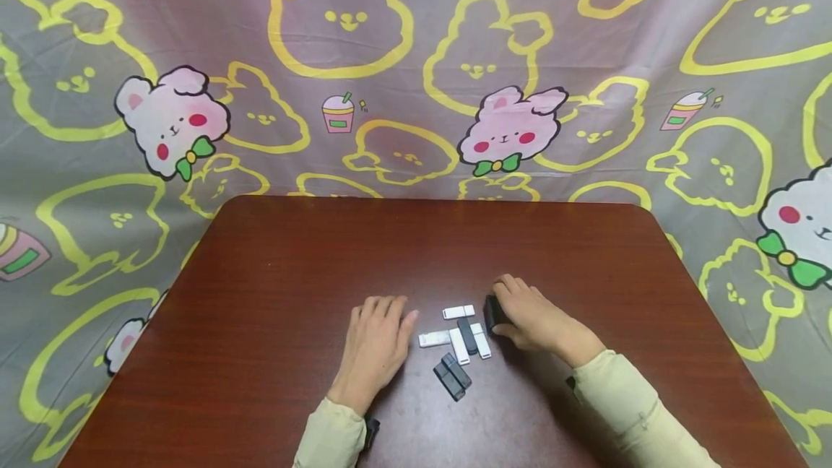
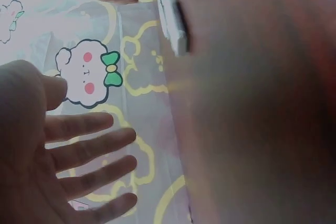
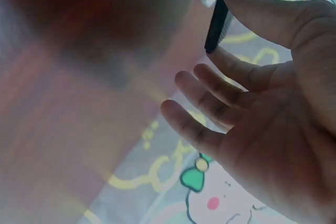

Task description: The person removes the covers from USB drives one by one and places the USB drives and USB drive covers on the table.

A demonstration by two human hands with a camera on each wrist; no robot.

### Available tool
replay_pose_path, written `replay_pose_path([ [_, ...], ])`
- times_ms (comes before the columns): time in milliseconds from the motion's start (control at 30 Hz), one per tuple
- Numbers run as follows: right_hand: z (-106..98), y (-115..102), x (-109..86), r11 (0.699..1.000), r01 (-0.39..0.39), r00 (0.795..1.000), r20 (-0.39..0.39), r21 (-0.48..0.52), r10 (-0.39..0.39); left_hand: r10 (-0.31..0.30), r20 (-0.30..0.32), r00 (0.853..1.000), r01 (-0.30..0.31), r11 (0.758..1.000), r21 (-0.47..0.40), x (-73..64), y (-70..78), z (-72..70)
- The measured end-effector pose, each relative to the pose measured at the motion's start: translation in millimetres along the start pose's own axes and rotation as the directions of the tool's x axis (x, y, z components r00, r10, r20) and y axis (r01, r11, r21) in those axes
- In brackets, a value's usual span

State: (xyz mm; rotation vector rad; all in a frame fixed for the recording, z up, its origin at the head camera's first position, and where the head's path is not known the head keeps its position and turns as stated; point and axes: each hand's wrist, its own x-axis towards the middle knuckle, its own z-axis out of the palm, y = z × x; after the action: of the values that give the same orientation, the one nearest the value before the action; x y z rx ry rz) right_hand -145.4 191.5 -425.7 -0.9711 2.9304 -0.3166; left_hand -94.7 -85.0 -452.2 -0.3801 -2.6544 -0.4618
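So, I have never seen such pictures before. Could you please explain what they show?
There is no robot here, only a person working with bare hands. The wide picture comes from a camera on the head; the other two come from cameras on the wrists, each looking at its own hand. On the brown table lie small white sticks, a dark stick among them, and dark grey pieces nearer the person. The right hand pinches a black block. The left hand is beside the sticks and holds nothing.
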Motion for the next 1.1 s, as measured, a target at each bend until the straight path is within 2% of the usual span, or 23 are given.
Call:
replay_pose_path([
  [100, -9, 2, 0.4, 1.000, 0.003, 0.998, -0.061, 0.002, -0.003, 0.049, -0.054, 0.997, -0.049, 0.999, 0.007, 6.7, -0.5, -4.2],
  [200, -18, 3, 1.9, 1.000, 0.010, 0.995, -0.104, 0.004, -0.010, 0.086, -0.076, 0.993, -0.085, 0.996, 0.017, 13.7, 1.0, -7.3],
  [400, -27, 0, 4.5, 1.000, 0.013, 0.989, -0.145, 0.009, -0.011, 0.130, -0.044, 0.991, -0.128, 0.991, 0.028, 25.8, 10.0, -11.2],
  [633, -34, -12, 6.3, 0.999, 0.037, 0.977, -0.210, -0.010, -0.038, 0.152, -0.018, 0.988, -0.153, 0.984, -0.092, 41.3, 24.4, -12.9],
  [767, -39, -19, 8.2, 0.999, 0.040, 0.972, -0.230, -0.031, -0.046, 0.131, 0.000, 0.991, -0.129, 0.976, -0.175, 48.1, 29.9, -10.5],
  [867, -42, -25, 9.0, 0.998, 0.035, 0.970, -0.237, -0.042, -0.044, 0.100, 0.047, 0.994, -0.085, 0.965, -0.250, 51.0, 33.6, -9.4],
  [1100, -49, -38, 12.5, 0.995, 0.078, 0.953, -0.288, -0.058, -0.091, 0.045, 0.176, 0.983, 0.034, 0.905, -0.424, 58.2, 43.7, -10.0],
])
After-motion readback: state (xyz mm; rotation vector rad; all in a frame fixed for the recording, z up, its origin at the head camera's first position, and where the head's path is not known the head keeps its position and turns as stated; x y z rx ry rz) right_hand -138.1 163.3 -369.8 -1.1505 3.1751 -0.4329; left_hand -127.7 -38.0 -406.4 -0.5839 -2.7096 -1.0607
